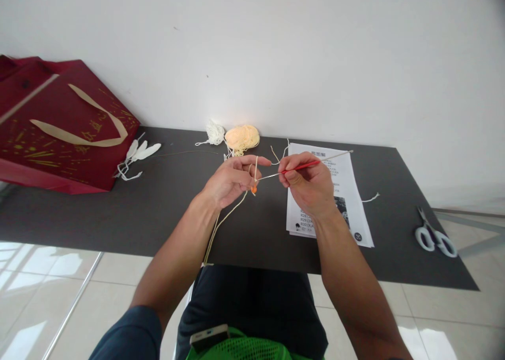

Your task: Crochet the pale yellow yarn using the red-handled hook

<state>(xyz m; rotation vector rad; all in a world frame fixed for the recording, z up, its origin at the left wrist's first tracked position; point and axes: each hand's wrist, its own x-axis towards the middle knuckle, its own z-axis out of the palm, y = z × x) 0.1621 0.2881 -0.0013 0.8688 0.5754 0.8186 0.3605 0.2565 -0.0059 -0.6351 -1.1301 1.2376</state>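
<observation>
My left hand (231, 180) is closed in a pinch on cream yarn (226, 219), its index finger stretched out with a strand looped over it. A small orange piece (254, 188) hangs just below those fingertips; its kind is too small to make out. My right hand (310, 186) grips a crochet hook (303, 166) by its red handle. The hook's thin metal shaft points left and its tip meets the yarn at my left fingertips. From my left hand, strands run down to the table's front edge. Any stitches between the fingers are mostly hidden.
Against the wall lie a white yarn ball (215, 132) and a peach yarn ball (242, 138). Printed sheets (329, 233) rest under my right hand. Scissors (434, 236) lie at the right, and a red gift bag (59, 155) stands left beside white leaf-shaped pieces (144, 152).
</observation>
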